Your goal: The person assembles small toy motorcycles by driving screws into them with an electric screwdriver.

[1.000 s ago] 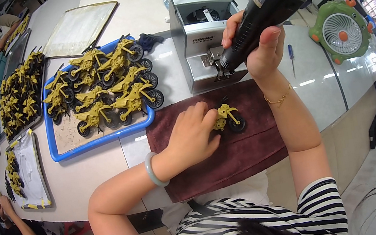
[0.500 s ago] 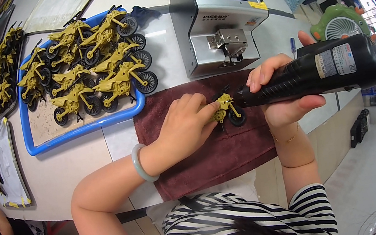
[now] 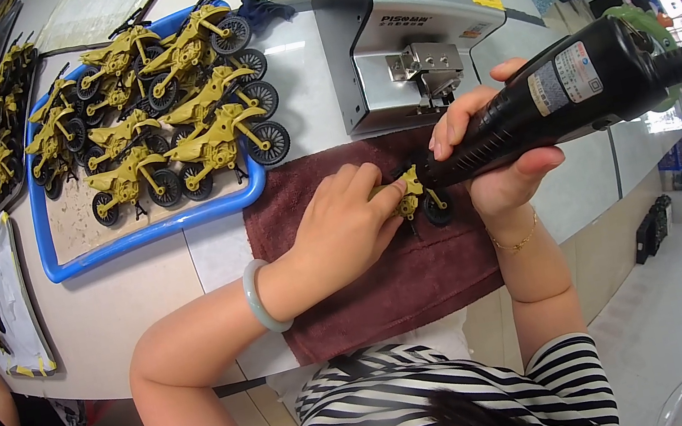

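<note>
Your right hand (image 3: 504, 186) and left hand (image 3: 347, 221) both grip. Across the table (image 3: 122, 315), clocked from your work, lie a blue tray (image 3: 158, 235) at ten, maroon cloth (image 3: 373, 289) underneath, silver machine (image 3: 422, 27) at twelve; your right clasps a black power tool (image 3: 537, 107) at two, your left a yellow toy motorcycle (image 3: 411, 200) on the cloth.

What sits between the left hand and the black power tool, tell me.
The yellow toy motorbike, held by the left hand on the maroon cloth; the head view shows this.
</note>
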Demonstrator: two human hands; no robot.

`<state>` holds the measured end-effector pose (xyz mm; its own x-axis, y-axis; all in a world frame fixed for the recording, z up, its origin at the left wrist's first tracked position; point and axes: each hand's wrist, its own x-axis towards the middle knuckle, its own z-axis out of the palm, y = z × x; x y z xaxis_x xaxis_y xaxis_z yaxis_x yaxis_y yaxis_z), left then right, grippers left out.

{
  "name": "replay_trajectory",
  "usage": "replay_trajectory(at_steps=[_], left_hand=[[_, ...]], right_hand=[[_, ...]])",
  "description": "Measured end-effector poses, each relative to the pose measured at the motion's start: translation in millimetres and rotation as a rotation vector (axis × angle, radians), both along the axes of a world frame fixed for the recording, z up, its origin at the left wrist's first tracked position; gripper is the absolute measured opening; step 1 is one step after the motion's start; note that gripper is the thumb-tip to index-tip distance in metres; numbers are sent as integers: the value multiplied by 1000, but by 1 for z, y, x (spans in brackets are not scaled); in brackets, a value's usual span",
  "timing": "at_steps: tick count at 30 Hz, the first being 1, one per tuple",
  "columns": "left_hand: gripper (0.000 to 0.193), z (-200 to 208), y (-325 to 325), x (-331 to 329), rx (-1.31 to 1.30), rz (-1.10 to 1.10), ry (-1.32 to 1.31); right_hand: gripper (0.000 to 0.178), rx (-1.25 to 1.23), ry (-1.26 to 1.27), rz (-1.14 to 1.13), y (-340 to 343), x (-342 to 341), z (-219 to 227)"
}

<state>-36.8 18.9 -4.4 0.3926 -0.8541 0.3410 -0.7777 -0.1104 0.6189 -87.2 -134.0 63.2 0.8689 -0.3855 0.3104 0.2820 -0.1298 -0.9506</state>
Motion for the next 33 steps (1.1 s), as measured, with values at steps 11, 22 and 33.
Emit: replay_trajectory(at_steps=[11,22,33], left_hand=[[36,0,0,0,-42,-13,-4],[36,-1,0,-1,-49,-14,3],[37,-3,2,0,-30,3,-6]], right_hand=[[100,-16,-529,81,-18,17,36],[80,-200,-413,-115,-37,48,37],[103,53,-262,6,-3,-53,9]])
